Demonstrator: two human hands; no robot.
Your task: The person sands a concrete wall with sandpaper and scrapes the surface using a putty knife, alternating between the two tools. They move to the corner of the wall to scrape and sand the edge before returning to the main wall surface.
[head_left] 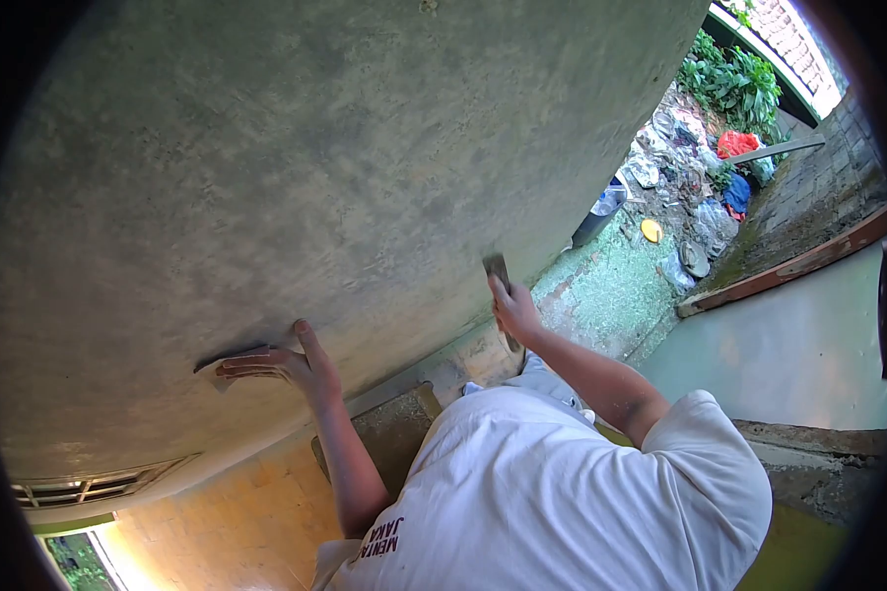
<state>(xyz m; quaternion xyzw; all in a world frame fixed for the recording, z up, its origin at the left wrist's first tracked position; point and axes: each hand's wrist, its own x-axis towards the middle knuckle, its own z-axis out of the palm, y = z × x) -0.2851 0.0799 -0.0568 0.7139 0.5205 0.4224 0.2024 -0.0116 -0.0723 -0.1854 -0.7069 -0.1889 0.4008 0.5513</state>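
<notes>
A large grey-green plastered wall (365,177) with blotchy patches fills the left and upper part of the view. Against its lower part, my left hand (306,369) lies with long straight fingers and the thumb spread away. Under those fingers a dark thin sheet, like sandpaper (237,355), is pressed to the wall, its edges showing past the hand. To the right, my right hand (515,313) is closed around a flat scraper (497,266), whose dark wide end points up near the wall; its lower end shows below the fist.
Below the wall is a ledge or block (389,433). A dark bucket (601,212) stands by the wall's far edge. Plastic litter (710,231), a yellow lid (651,230) and plants (734,84) lie beyond. A vent grille (99,485) is set low left; a brick wall (838,158) rises right.
</notes>
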